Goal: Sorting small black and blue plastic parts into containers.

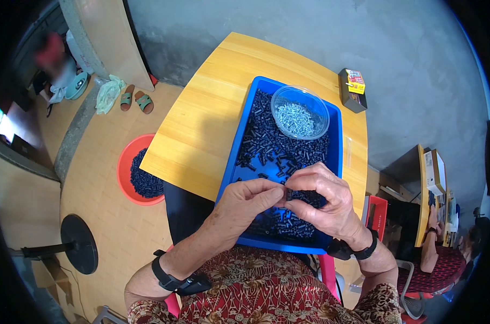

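Note:
A blue plastic tray (230, 162) full of small black parts rests on a yellow wooden table (201, 124). Inside the tray, at its far end, a clear round bowl (300, 112) holds small silver screws. My left hand (249, 201) and my right hand (323, 197) meet over the near end of the tray. Between their fingertips they pinch a small black part (286, 193). Both wrists wear black bands.
A red basin (127, 162) with black parts sits on the floor left of the table. A small box (353, 89) lies at the table's far right. A black fan base (78, 243) and sandals (135, 100) are on the floor. Another person sits at the right (437, 254).

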Tool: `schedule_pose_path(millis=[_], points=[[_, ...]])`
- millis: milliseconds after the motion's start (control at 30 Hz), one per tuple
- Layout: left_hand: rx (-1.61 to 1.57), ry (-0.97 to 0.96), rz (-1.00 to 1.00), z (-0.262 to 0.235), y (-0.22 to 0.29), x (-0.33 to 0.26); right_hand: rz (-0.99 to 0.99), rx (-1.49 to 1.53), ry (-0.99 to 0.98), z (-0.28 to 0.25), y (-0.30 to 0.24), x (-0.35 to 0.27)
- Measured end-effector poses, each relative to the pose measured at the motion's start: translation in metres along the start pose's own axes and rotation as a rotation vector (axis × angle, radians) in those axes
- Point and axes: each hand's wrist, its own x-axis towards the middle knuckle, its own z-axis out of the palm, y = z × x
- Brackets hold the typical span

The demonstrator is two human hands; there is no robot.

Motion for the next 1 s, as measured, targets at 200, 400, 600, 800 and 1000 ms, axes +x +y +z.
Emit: schedule_pose_path(millis=[200, 400, 600, 800, 1000], points=[[0.003, -0.01, -0.018, 0.001, -0.001, 0.002, 0.063, 0.079, 0.005, 0.004, 0.002, -0.003], [0.013, -0.014, -0.038, -0.001, -0.002, 0.004, -0.004, -0.009, -0.001, 0.003, 0.002, -0.001], [-0.031, 0.012, -0.039, 0.001, -0.002, 0.004, -0.047, -0.059, 0.013, 0.002, 0.004, -0.002], [0.029, 0.021, 0.008, 0.0, -0.007, 0.007, -0.069, -0.097, 0.046, 0.006, 0.007, -0.002], [-0.022, 0.051, 0.016, -0.002, -0.007, 0.006, -0.164, -0.201, -0.009, 0.006, 0.009, 0.007]])
